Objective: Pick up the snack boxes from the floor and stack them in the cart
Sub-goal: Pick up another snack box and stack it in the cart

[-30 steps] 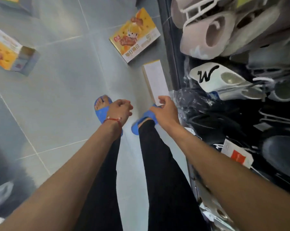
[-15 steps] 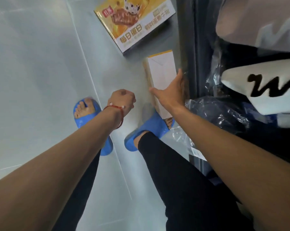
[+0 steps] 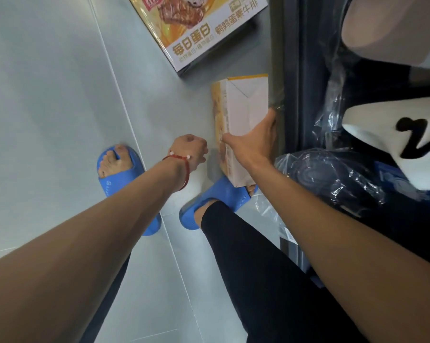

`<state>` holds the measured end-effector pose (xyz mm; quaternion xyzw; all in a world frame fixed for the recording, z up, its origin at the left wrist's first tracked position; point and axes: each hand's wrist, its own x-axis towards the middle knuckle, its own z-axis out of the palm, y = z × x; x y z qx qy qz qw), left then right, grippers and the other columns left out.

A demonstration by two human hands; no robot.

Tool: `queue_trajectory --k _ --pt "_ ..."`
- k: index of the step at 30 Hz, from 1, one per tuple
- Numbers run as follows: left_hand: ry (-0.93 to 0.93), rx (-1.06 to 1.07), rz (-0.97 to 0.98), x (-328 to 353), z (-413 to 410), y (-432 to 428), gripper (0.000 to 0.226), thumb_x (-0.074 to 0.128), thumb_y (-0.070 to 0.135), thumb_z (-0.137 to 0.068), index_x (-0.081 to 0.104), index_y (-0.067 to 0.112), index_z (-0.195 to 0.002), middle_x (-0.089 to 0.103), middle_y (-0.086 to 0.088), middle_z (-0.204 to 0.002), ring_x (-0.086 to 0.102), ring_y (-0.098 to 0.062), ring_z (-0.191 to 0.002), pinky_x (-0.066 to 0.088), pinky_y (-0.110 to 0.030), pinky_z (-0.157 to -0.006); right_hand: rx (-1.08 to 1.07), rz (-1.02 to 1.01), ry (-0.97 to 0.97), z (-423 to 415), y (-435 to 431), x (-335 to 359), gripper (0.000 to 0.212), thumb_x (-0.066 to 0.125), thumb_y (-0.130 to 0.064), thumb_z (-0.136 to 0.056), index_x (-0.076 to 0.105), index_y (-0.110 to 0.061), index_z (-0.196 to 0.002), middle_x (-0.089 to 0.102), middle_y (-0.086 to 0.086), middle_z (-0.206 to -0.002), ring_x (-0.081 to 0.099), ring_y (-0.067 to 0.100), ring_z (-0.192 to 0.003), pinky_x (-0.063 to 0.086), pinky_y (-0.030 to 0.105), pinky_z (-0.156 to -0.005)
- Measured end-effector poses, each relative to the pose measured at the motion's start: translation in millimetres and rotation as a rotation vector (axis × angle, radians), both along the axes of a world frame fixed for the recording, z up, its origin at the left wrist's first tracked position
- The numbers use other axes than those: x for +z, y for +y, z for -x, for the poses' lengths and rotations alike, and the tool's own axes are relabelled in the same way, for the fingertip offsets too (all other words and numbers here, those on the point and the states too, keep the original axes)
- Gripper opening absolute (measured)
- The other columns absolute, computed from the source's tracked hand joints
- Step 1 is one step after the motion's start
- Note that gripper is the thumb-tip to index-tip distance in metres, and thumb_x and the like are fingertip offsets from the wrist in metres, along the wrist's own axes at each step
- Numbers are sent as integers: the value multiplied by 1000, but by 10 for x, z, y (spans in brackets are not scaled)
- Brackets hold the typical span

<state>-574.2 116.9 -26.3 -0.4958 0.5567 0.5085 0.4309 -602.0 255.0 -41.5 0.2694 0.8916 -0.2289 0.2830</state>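
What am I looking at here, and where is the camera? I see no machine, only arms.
There is no machine here: a person works with bare hands, and one camera worn on the head looks down past the arms to the grey tiled floor. The right hand grips an upright snack box, thumb on one side and fingers on the other, close beside a dark rack of plastic-wrapped goods. The left hand, with a red bracelet at its wrist, is curled into a fist and holds nothing. A second snack box lies flat on the floor farther ahead. The blue slippers are on the person's own feet.
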Motion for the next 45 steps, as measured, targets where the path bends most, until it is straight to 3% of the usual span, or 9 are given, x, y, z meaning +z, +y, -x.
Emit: queue_trajectory --k 4,7,11,16,25,28,31,34,45 --pt "-51 2 27 62 -93 -15 17 56 33 -98 57 15 -99 63 -8 -111 62 -23 -98 53 -42 -96 -277 167 -15 -120 -55 171 97 91 -37 -58 34 -19 -136 58 2 -128 61 26 -115 55 45 -98" --pt "-92 57 53 108 -111 -63 45 60 53 -91 57 13 -112 61 -7 -113 57 -16 -82 49 -37 -79 -509 276 -38 -224 -165 288 92 90 -45 -50 38 -24 -123 65 0 -119 67 24 -105 58 47 -97" --pt "-116 140 183 69 -173 -157 95 68 60 -80 23 22 -155 38 -10 -152 48 -34 -128 40 -41 -89 -696 413 -52 -324 -276 360 88 93 -42 -51 43 -22 -121 71 -2 -112 73 17 -97 63 41 -88" --pt "-158 513 -8 21 -360 -315 98 84 59 -60 40 23 -139 74 -7 -105 75 -25 -85 61 -52 -73 -858 522 -129 -349 -339 459 75 92 -28 -71 44 -19 -128 71 3 -114 74 19 -95 64 38 -78" --pt "4 570 -254 433 -469 -474 92 88 60 -57 52 29 -137 76 -4 -111 73 -23 -98 55 -48 -87 -873 608 -179 -286 -349 929 77 92 -31 -67 51 -19 -130 73 3 -117 74 19 -101 62 37 -75" --pt "55 526 -207 715 -445 -639 86 90 57 -56 55 31 -131 76 -4 -107 72 -27 -104 50 -57 -96 -852 684 -233 -335 -381 1184 92 93 -40 -54 56 -18 -135 74 4 -123 73 20 -110 60 41 -92" --pt "131 451 -140 1096 -429 -861 69 88 45 -68 54 35 -127 77 -2 -104 74 -24 -97 58 -46 -84 -801 626 -185 -393 -376 1504 98 93 -45 -51 57 -19 -139 72 -1 -128 68 17 -119 52 42 -104" --pt "191 350 -86 1496 -435 -1153 56 83 35 -77 55 35 -126 77 0 -101 76 -16 -82 59 -28 -60 -822 551 -87 -387 -323 1815 120 91 -41 -57 31 -17 -157 70 2 -131 68 19 -120 51 45 -109" --pt "306 182 -115 2770 -786 -2086 80 84 23 -76 45 37 -144 77 -3 -101 76 -23 -86 63 -36 -69 -185 700 -397 -321 -744 2945 41 52 -49 -104 61 -17 -128 77 9 -108 77 22 -89 58 27 -64"
